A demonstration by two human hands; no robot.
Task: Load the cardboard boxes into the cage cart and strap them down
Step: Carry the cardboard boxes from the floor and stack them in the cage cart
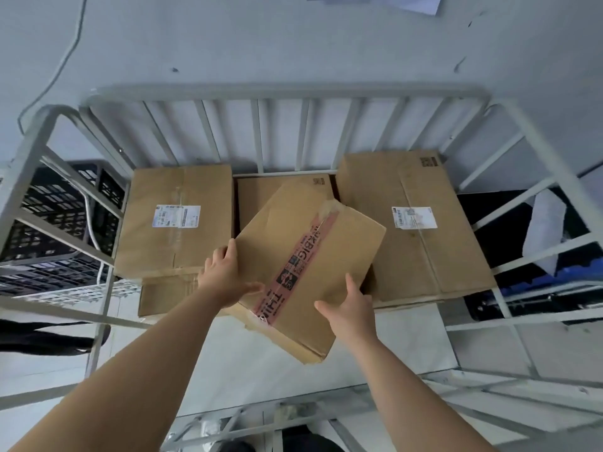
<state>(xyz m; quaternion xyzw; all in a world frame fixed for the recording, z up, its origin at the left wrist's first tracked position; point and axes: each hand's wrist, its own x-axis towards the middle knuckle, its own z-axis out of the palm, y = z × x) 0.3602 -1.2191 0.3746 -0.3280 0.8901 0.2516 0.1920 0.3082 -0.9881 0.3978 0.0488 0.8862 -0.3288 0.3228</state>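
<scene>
Loading step: left grip (pixel 222 272) and right grip (pixel 349 308) both clasp the red-taped brown cardboard box (pixel 342 246), tilted above the grey metal cage cart (pixel 284 92). Next, probably level and lower it.

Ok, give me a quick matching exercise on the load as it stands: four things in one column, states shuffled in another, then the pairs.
1 red-taped box
2 back middle box
3 left labelled box
4 black crate

A outside the cage cart
B atop a lower box
C partly hidden by held box
D tilted, between left hand and right hand

Pairs: 1-D, 2-C, 3-B, 4-A
</scene>
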